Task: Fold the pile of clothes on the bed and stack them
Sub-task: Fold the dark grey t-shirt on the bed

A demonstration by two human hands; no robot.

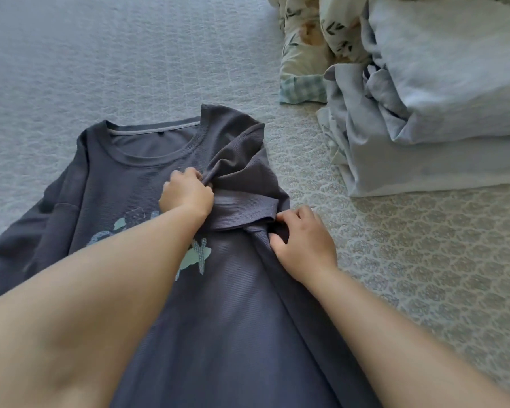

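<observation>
Now, shirt [136,201] flat, front up on bed [130,54], long axis running from the person to the collar | left hand [186,195] grip pinches the folded-in right sleeve [242,187] over the chest | right hand [304,242] grip pinches the fold edge, nearer the shirt's right side | sleeve between both grips.

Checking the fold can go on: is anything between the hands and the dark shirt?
Nothing visible. The left hand grips the folded-in sleeve, and the right hand pinches the shirt at its side edge, both directly on the cloth.
</observation>
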